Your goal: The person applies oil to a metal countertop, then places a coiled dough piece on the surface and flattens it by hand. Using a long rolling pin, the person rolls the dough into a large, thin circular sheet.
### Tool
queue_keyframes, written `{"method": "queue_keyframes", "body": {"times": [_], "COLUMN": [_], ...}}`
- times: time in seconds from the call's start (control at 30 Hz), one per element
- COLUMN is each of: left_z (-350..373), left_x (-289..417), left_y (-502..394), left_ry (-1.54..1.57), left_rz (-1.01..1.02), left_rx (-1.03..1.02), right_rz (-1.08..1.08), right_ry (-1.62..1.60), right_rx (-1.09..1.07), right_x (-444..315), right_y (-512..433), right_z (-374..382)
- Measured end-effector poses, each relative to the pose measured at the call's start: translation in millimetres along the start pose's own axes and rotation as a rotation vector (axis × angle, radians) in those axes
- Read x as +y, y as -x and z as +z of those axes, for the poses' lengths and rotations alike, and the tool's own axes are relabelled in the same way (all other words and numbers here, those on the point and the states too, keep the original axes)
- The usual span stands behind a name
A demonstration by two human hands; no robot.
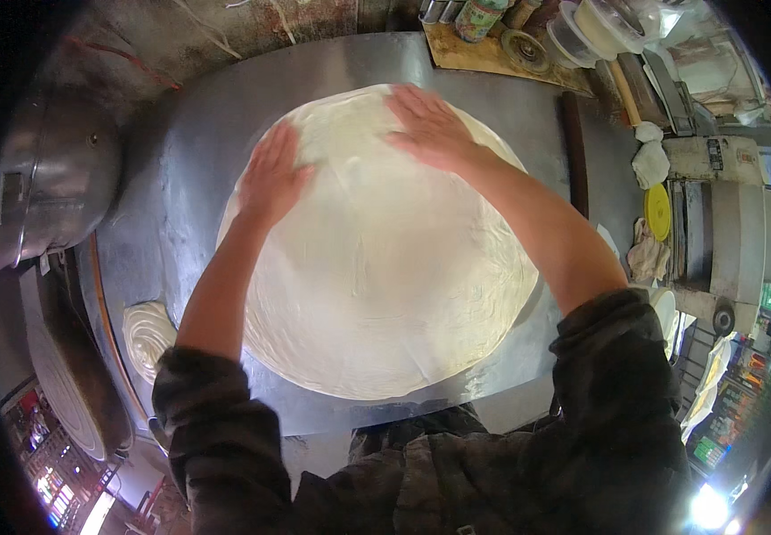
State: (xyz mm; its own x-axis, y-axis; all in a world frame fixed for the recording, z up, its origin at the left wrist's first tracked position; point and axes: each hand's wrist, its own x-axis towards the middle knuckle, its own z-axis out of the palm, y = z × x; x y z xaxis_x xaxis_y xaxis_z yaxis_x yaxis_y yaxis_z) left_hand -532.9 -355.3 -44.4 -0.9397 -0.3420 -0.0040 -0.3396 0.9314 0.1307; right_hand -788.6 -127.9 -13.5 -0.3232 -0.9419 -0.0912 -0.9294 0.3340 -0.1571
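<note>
A large round sheet of pale dough (365, 267) lies spread over the metal worktop (191, 154), its surface glossy with fine creases toward the near edge and right side. Flat on the dough's upper left rests my left hand (274, 170), palm down and thumb out to the side. My right hand (429, 127) is also palm down, over the far edge at the upper right, slightly blurred. Neither hand grips anything. By my left forearm sits a smaller coiled lump of dough (148, 334).
A big metal pot (58, 174) stands at the left, above a round griddle or lid (68, 381). Bottles, a jar lid (526, 52) and plastic tubs (589, 33) crowd a wooden board (445, 53) at the back. On the right are a yellow lid (657, 212), cloths (649, 251) and a boxy machine (736, 227).
</note>
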Motion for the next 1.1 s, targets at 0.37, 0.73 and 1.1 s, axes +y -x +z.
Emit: {"method": "queue_keyframes", "body": {"times": [0.37, 0.73, 1.1], "left_z": [3.8, -5.8, -12.2], "left_x": [-58.5, -45.3, -36.1], "left_y": [88.4, 161.3, 199.1], "left_ry": [-0.003, 0.016, 0.066], "left_rz": [0.069, -0.027, -0.082], "left_rx": [0.163, 0.165, 0.089], "right_rz": [0.203, 0.296, 0.37], "right_ry": [0.086, 0.12, 0.122], "right_rx": [-0.022, 0.152, 0.089], "right_x": [42.2, 63.9, 17.3], "right_y": [72.5, 182.1, 267.0], "right_z": [-4.7, 28.5, 33.8]}}
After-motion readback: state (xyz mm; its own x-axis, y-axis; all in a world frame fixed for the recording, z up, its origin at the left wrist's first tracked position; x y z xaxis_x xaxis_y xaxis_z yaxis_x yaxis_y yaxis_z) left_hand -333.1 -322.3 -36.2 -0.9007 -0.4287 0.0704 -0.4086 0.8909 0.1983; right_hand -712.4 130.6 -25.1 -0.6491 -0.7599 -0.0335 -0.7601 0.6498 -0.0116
